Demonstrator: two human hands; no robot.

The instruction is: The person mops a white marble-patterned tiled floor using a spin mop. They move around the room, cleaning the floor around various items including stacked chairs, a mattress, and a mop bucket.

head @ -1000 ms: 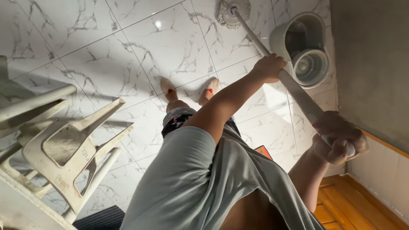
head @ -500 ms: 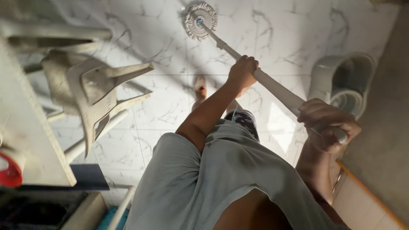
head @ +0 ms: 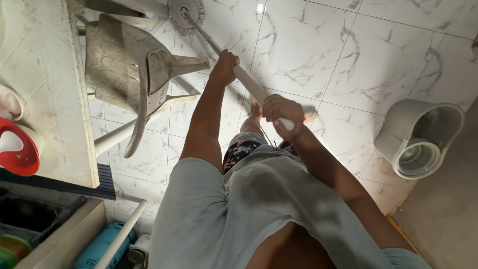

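Note:
Both my hands grip the white handle of a spin mop. My left hand holds it further down the shaft. My right hand is closed around the top end, close to my body. The round fringed mop head rests on the marble floor at the top of the view, right by the legs of a tipped white plastic chair. My feet stand on the tiles below the handle.
A grey mop bucket with a spinner basket stands at the right, by a grey wall. A marble-topped counter with a red dish fills the left. A dark mat and a blue cylinder lie below it.
The mop head has swept left toward the chair. My right hand has come in toward my body, closer to my left hand. The view has swung, so the bucket sits lower right.

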